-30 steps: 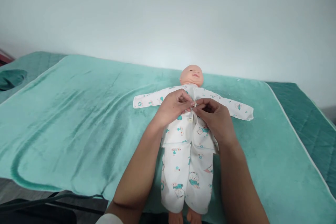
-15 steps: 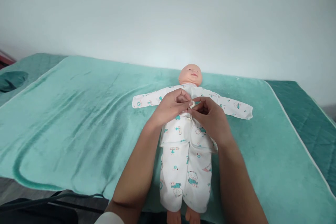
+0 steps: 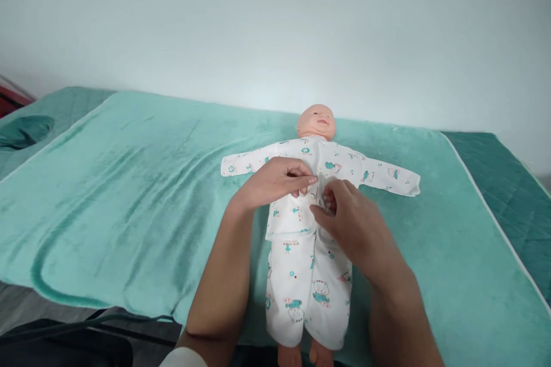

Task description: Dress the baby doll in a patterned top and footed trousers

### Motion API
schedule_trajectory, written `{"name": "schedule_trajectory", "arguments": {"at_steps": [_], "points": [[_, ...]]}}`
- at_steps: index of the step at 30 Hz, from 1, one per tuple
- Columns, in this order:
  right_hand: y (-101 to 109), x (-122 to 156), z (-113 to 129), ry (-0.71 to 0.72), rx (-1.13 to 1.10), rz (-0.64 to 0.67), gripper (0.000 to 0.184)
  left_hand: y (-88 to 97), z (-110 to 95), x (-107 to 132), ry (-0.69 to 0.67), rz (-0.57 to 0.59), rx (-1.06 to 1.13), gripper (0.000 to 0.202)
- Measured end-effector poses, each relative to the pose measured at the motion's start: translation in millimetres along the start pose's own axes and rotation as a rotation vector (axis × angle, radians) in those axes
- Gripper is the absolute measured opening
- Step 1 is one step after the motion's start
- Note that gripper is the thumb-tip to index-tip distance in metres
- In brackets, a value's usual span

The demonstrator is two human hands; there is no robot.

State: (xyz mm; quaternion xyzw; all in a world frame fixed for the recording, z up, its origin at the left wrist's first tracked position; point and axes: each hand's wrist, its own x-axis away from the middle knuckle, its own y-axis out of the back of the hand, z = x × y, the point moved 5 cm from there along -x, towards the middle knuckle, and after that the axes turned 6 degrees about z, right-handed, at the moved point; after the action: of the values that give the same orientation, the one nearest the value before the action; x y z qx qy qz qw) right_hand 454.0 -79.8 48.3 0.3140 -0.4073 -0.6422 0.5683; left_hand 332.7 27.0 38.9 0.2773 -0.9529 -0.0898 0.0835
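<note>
A baby doll [image 3: 316, 121] lies on its back with its arms spread. It wears a white printed shirt [image 3: 342, 159] with a buttoned front and matching white trousers [image 3: 327, 292]. My left hand [image 3: 284, 182] rests over the chest, thumb and forefinger pinching the shirt's front edge. On the other side of the opening, my right hand [image 3: 344, 209] hovers close to the cloth, fingers curled and thumb held apart from them. A small button [image 3: 313, 197] shows between the hands. The hands cover part of the shirt's middle.
Under the doll is a light green plush blanket [image 3: 150, 183], wrinkled on the left. Darker green quilted cover [image 3: 495, 183] shows at the right. A white wall [image 3: 275, 28] stands behind. A dark strap or cable [image 3: 77, 327] crosses at the lower left.
My right hand has let go near the chest button and moved down and right, its fingers parting. My left hand has shifted slightly down. The upper shirt front now shows more.
</note>
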Motion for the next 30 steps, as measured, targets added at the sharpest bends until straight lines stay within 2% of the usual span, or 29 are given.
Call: {"name": "schedule_trajectory", "arguments": {"at_steps": [3,11,14,19,26,30], "points": [[-0.5,0.9,-0.7,0.018,0.029,0.011,0.015,-2.1,-1.0,2.8,0.005,0.057,-0.105,0.020],[-9.9,0.6,5.3,0.051,0.158,0.005,0.008,-7.3,-5.4,1.2,-0.023,0.095,-0.267,0.014],[-13.8,2.8,9.0,0.076,0.193,0.003,0.011,-7.6,-5.1,0.9,-0.049,0.130,-0.262,0.015],[-10.9,-0.4,7.0,0.031,0.187,0.001,0.009,-5.7,0.1,0.8,-0.046,0.173,-0.185,0.016],[-3.8,-8.6,-2.3,0.108,-0.013,0.056,0.014,-4.7,7.9,-0.1,-0.013,0.230,0.021,0.017],[2.8,-10.4,-13.9,0.113,-0.206,0.091,0.011,-3.9,10.8,0.2,0.014,0.227,0.059,0.019]]}}
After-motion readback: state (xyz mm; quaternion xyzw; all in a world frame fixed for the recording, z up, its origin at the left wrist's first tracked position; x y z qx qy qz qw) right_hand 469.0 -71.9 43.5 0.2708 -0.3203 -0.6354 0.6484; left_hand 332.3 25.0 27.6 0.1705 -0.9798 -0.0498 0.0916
